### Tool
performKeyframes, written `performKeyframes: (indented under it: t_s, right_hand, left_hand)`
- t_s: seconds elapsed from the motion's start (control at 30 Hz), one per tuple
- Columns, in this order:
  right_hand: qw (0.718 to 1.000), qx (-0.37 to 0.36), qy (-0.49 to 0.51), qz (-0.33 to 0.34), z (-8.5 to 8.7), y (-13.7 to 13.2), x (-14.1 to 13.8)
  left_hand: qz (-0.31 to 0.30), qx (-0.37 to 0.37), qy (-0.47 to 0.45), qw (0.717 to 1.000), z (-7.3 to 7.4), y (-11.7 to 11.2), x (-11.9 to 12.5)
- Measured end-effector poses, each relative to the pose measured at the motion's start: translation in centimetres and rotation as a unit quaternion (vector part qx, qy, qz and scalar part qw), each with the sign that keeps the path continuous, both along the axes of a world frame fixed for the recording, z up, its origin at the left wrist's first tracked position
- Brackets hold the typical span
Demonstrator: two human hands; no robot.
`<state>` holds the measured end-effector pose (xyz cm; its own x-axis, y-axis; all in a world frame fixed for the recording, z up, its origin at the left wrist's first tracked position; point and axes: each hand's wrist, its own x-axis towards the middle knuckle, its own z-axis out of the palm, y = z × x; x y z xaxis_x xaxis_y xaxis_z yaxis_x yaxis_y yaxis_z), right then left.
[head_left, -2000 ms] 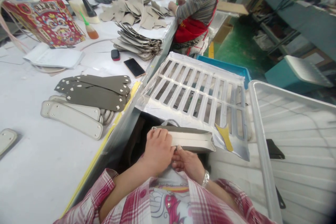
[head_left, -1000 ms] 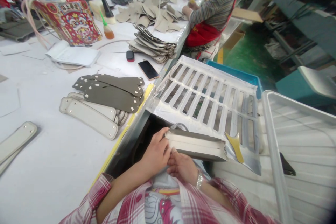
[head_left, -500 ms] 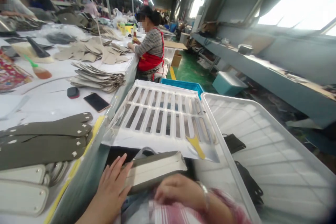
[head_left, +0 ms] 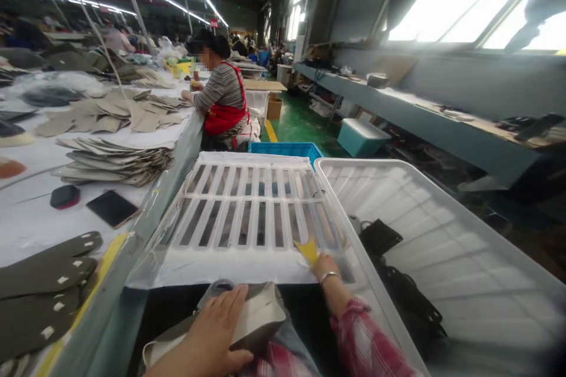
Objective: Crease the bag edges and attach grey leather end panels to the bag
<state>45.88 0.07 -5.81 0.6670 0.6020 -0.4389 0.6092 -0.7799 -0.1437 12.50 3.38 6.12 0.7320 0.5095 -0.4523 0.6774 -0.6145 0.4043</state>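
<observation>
My left hand [head_left: 212, 330] lies over a dark grey piece with a cream-white panel [head_left: 260, 315], perhaps a bag part, at the bottom middle. Its fingers are stretched out flat, with the thumb apart. My right hand [head_left: 326, 266], with a silver bangle at the wrist, is closed around the handle end of a yellow scraper [head_left: 307, 248]. The scraper's wide forked-looking end points up and left over the near right corner of a white slatted rack [head_left: 212, 265]. Part of the grey piece is hidden under my left hand.
A large white bin [head_left: 442, 235] holding dark pieces stands on the right. On the left table are dark strips [head_left: 44, 283], a phone [head_left: 112, 208] and a stack of pieces [head_left: 115, 162]. A co-worker [head_left: 225, 94] in a red apron is ahead, beyond a blue crate [head_left: 287, 148].
My right hand has moved from beside the grey piece, forward and right, and taken hold of the yellow scraper. The view has turned right; my left hand stays on the piece.
</observation>
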Motion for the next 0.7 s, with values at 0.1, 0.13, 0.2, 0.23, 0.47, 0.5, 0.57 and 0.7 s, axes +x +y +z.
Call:
performKeyframes:
  t_s: [0.1,0.13,0.2,0.23,0.47,0.5,0.57,0.7]
  right_hand:
    - [0.999,-0.025,0.032,0.007,-0.6,0.9,1.3]
    - [0.999,-0.030,0.042,0.013,-0.7,1.1,1.6]
    - [0.998,-0.032,0.055,0.027,-1.1,1.4,2.0]
    - [0.997,-0.029,0.057,0.031,-1.2,1.5,2.0]
    - [0.999,0.024,0.030,0.023,-0.4,2.5,0.5]
    - [0.999,0.031,0.033,0.024,0.1,2.7,0.2]
    - [0.997,0.047,0.045,0.031,1.2,2.9,-0.3]
    - [0.985,0.101,0.099,0.100,5.0,1.5,-0.4]
  left_hand:
    - [0.002,-0.001,-0.001,1.000,0.0,0.0,0.0]
    - [0.000,0.002,-0.004,1.000,0.0,0.1,0.1]
    - [-0.006,0.006,-0.017,1.000,-0.2,0.3,0.4]
    - [-0.011,0.003,-0.024,1.000,-0.3,0.5,0.6]
    - [-0.089,-0.155,-0.073,0.981,-1.2,4.3,2.5]
    - [-0.093,-0.187,-0.077,0.975,-1.2,5.1,2.8]
    - [-0.099,-0.273,-0.088,0.953,-1.3,6.6,3.5]
    - [-0.095,-0.440,-0.151,0.880,-2.5,8.4,4.8]
